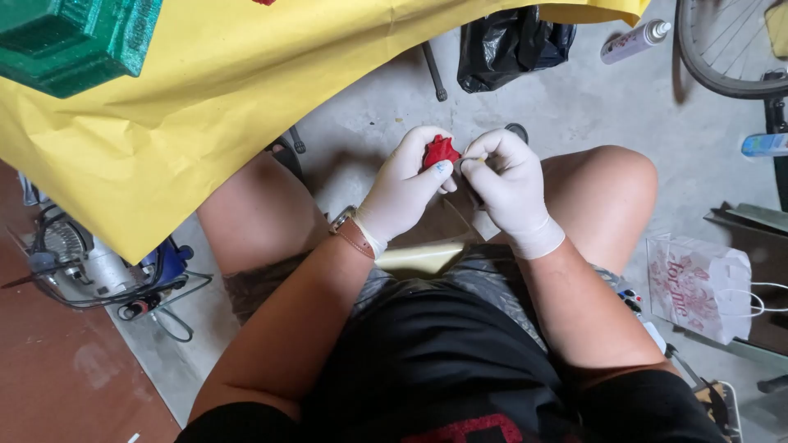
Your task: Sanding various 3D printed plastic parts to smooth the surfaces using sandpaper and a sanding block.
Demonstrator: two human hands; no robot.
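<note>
Left hand (404,187), in a white glove, is curled around a small red jagged-edged piece (441,152), gripping it between thumb and fingertips at the hand's upper right. Right hand (507,180), also gloved, is closed with fingers pressed together; its thumb and forefinger pinch a thin pale object whose tip meets the red piece on the side facing that hand. What the thin object is cannot be told. Both hands touch or nearly touch above the gap between the bare knees. A brown watch strap (351,236) sits on the left wrist. Beyond the left hand hangs a yellow sheet (246,74); beyond the right hand lies a spray can (634,41); a printed paper bag (698,287) stands off to its outer side.
</note>
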